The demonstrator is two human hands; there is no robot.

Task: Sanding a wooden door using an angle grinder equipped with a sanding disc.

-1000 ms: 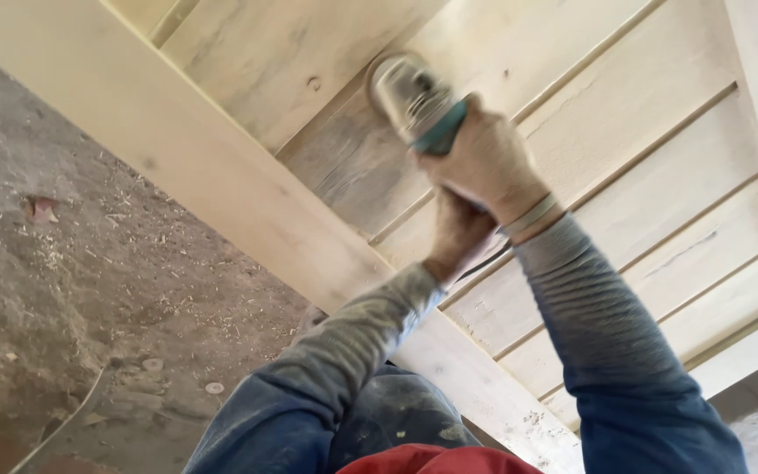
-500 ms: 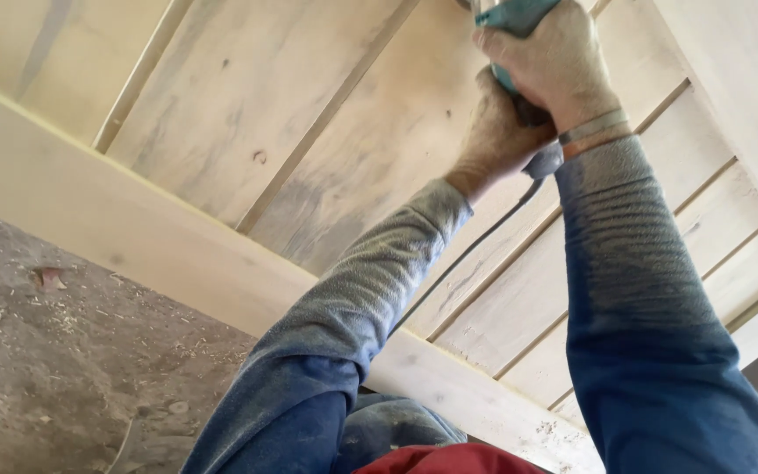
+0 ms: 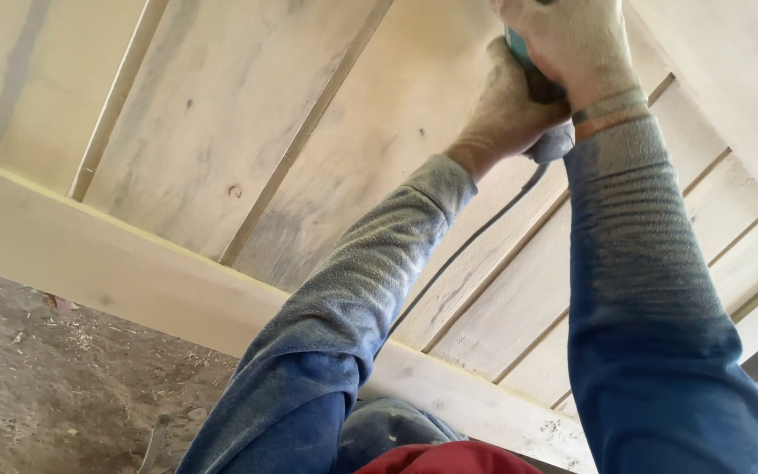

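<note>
Both hands on a teal power sander (image 3: 528, 66) at the top edge of the head view, working the pale wooden panel (image 3: 221, 114). Most of the tool is cut off by the frame; only a bit of teal body and the grey rear end show between the hands. Right hand (image 3: 576, 48) is on top, fingers wrapped tight round the body. Left hand (image 3: 506, 110) sits just below and behind it, fingers curled closed on the rear grip. Both hands dusty; blue sleeves coated in fine sawdust.

Dark cord (image 3: 467, 241) runs from the tool's rear down between the forearms toward the body. Panel is boards separated by thin raised strips (image 3: 309, 132), framed by a wide rail (image 3: 133, 281) along the near side. Floor (image 3: 63, 386) below is dirt with wood shavings.

Judgement: to sand well here, keep the pad flat on the board, run with the grain along the board length, light even pressure, no tilting near the strips so edges don't gouge. Keep the cord trailing behind the arms, clear of the pad. The arms are at full reach, so control is weaker; stepping closer would help.
</note>
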